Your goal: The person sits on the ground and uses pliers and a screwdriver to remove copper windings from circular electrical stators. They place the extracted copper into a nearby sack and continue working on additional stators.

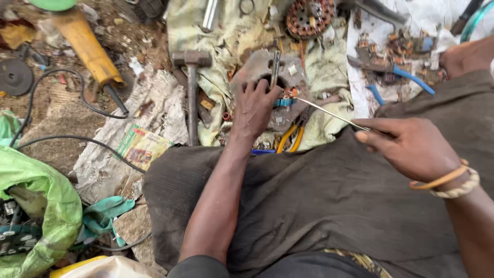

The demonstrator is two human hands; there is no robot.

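My left hand (257,105) rests on a rusty metal part (257,69) lying on a dirty cloth, its fingers curled over the part's edge near some copper windings (284,95). A flat metal file or blade (275,67) stands against the part just above the fingers. My right hand (411,146) pinches a thin metal rod (329,113) whose tip points toward the windings. Bangles circle my right wrist. My lap in dark cloth (319,201) fills the lower frame.
A hammer (191,77) lies left of the part. Yellow-handled pliers (289,136) sit below my left hand. A copper-wound stator (309,18) and blue-handled pliers (406,77) lie further off. A yellow power tool (87,49), black cable and green sack (36,206) are at left.
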